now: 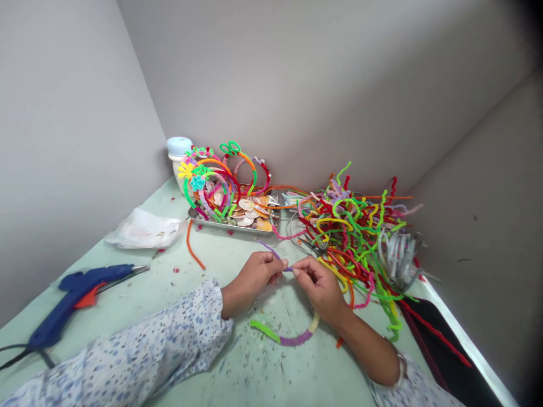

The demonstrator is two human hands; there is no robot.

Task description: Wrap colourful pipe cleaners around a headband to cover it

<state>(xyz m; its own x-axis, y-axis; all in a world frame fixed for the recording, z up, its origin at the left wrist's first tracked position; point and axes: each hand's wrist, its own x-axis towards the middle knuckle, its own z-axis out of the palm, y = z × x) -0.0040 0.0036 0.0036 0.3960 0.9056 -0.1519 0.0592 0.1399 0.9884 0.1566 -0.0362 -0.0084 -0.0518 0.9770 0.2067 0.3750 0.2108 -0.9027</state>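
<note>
A thin purple pipe cleaner [271, 250] is pinched between my two hands above the middle of the table. My left hand [255, 278] closes its fingertips on it, and a free end sticks up past them to the upper left. Close beside, my right hand [320, 288] pinches the same piece between thumb and forefinger. Below the hands lies a curved headband [296, 340] wrapped in green, purple and pale yellow sections. Its right end passes out of sight under my right hand and forearm.
At left lies a blue glue gun [70, 305] with its cord. Behind are a white plastic bag [146, 229], a lidded jar [178, 148], and a metal tray [203, 221] holding shells and decorated headbands [254, 169]. A tangled pipe cleaner heap [352, 226] and a clear-wrapped grey coil [399, 257] stand right.
</note>
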